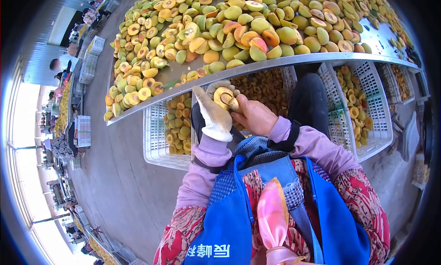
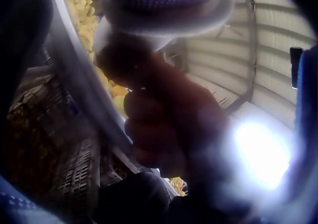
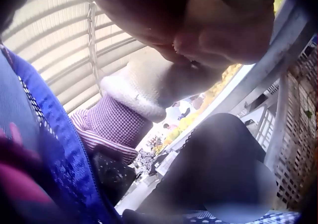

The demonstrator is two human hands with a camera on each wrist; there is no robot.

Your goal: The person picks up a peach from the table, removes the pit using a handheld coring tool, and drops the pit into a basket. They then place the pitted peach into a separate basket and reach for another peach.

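My left hand [image 1: 212, 114], in a pale work glove with a darker finger area, holds a halved yellow peach [image 1: 221, 91] with its cut face up. My bare right hand [image 1: 258, 115] grips a small pitting tool, whose curved metal loop [image 1: 228, 99] sits at the middle of that cut face. Most of the tool is hidden by the fingers. Both hands meet just below the front edge of a metal table [image 1: 271, 64]. In the right wrist view the left glove [image 3: 144, 80] lies close beyond the right hand; the left wrist view shows the right hand [image 2: 164, 114] dark and blurred.
Many halved peaches [image 1: 197, 35] are heaped on the table. Beneath it stand white plastic crates with fruit, one at the left [image 1: 154, 141] and one at the right [image 1: 379, 122]. My knee [image 1: 310, 99] is between crates. Other people work along a far row at left.
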